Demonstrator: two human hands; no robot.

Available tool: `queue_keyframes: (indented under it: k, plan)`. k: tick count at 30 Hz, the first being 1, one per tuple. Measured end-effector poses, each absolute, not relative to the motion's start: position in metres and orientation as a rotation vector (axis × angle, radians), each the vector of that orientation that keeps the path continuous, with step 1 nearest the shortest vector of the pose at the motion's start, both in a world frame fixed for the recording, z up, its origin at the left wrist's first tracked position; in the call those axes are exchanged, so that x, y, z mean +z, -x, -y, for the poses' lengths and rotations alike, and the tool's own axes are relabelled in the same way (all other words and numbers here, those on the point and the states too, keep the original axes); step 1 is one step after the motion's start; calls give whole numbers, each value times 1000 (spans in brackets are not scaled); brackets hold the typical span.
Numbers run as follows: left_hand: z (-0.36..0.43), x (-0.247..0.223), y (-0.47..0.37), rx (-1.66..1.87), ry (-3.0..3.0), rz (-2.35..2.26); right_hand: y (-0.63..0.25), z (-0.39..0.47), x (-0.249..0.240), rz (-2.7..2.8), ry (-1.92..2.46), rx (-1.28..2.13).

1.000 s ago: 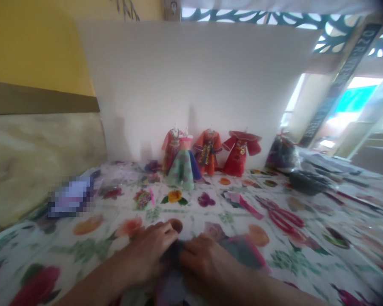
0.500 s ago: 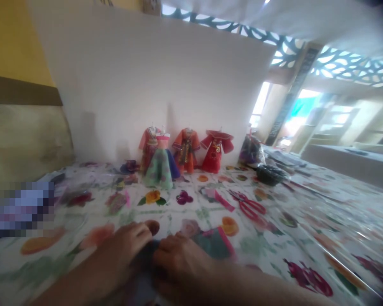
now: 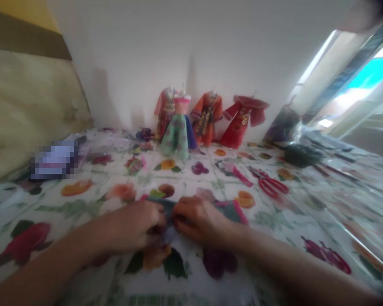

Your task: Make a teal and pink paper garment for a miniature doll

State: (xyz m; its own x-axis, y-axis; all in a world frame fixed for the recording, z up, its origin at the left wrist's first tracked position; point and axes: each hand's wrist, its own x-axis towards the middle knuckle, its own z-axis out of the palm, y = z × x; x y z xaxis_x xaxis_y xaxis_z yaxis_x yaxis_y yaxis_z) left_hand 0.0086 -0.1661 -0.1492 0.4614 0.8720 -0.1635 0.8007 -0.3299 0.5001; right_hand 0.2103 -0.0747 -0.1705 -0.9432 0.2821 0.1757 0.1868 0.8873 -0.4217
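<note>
Close together over the fruit-patterned tablecloth (image 3: 92,212), both hands are at a grey-blue piece of cloth with pink edging (image 3: 232,211). My left hand (image 3: 143,224) has its fingers curled in on the cloth's left part. Beside it, the fingers of my right hand (image 3: 201,219) are bent and pinch the cloth near its middle. The hands cover much of the cloth, and blur hides its fine detail. A pink strip (image 3: 242,175) and red-handled scissors (image 3: 271,185) lie beyond my right hand.
Small dresses stand against the white backdrop (image 3: 140,38), among them a green one (image 3: 175,136), an orange one (image 3: 207,121) and a red one (image 3: 239,123). A dark bowl-like object (image 3: 301,155) sits at the right. A pixelated device (image 3: 55,159) lies at the left.
The view has tipped downward and turned slightly left, so the dresses appear higher and more to the right. Both hands remain on the cloth, and its pink upper-left edge now shows.
</note>
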Motion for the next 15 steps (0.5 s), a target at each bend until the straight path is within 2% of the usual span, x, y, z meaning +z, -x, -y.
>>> queue_keyframes:
  k: [8,15]
  plan:
    - [165,-139,-2,158,-2150,-1358,-213,64,-164,2685,403,778]
    - [158,-138,9,394,-2305,-1763,-219,58,-152,2607,468,876]
